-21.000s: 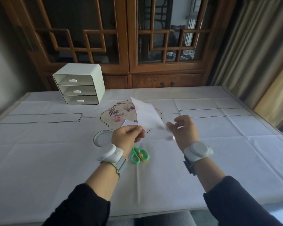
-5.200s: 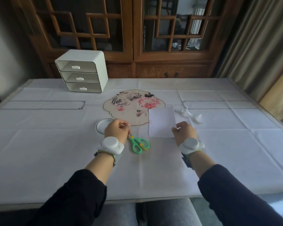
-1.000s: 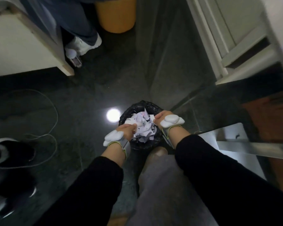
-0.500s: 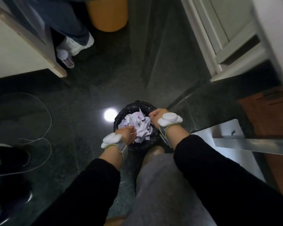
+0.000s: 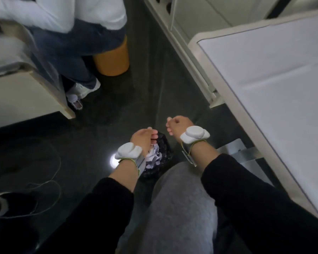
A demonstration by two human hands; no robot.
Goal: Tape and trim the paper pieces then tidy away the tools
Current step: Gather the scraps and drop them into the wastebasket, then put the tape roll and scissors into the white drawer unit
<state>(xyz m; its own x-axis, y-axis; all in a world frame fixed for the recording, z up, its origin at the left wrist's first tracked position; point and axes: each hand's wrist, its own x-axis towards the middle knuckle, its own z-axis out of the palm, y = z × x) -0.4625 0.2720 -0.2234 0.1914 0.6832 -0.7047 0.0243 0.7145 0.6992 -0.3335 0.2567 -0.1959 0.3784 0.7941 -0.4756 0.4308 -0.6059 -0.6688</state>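
Below the curled fingers of the left hand (image 5: 143,139), in the head view, sits a small black waste bin (image 5: 162,158) on the dark floor, stuffed with white paper scraps (image 5: 154,158). That hand hovers right over the bin's mouth, fingers bent downward and loosely closed; whether they pinch a last scrap I cannot tell. Beside it, clear of the bin's rim, the right hand (image 5: 178,126) is lightly clenched with nothing visible in it. A grey-clad knee (image 5: 180,198) rises just under both wrists.

This looks like the tidy-up step: dumping trimmings. To do it well, keep the fingertips low over the heap and let go only above the middle, since the bin seems brimful and scraps could slide off.

Much of the bin is hidden by the left wrist and knee. No scissors or tape show here; only a white tabletop edge (image 5: 228,99) lies beyond the right fingers. Another person's legs (image 5: 75,57) are blurred.
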